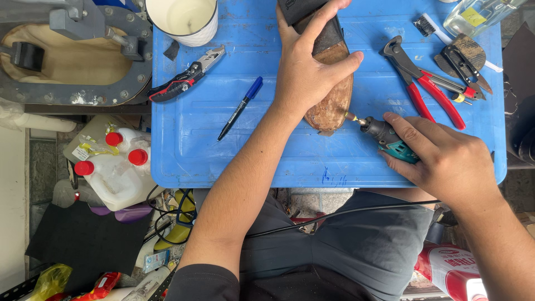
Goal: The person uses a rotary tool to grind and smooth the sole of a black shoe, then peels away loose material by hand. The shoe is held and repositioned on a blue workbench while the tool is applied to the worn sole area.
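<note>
- Shoe (329, 83): lies sole up at the upper centre of the frame, on the blue table (267, 161). Worn brown sole, dark heel end pointing to the top edge. Likely stiff along the sole and light; best held across the waist and heel, clear of the toe edge being worked.
- Left hand (304, 72): spread over the shoe, its grip closed down on it, thumb on the sole's right edge, pinning it to the table.
- Rotary tool (384, 136): dark body with teal collar, small bit touching the toe edge of the sole. A black cord runs off toward the lower part of the frame. Probably buzzy and prone to skate; wants a firm hold.
- Right hand (440, 156): centre right, grip wrapped around the tool body.
- Red-handled pincers (423, 83): upper right, just beside the shoe.
- Blue marker (241, 107): left of the shoe, apart from it.
- Folding knife (186, 75): upper left of the table.
- White cup (184, 19): top edge.
- White jugs with red caps (120, 173): lower left, off the table.
</note>
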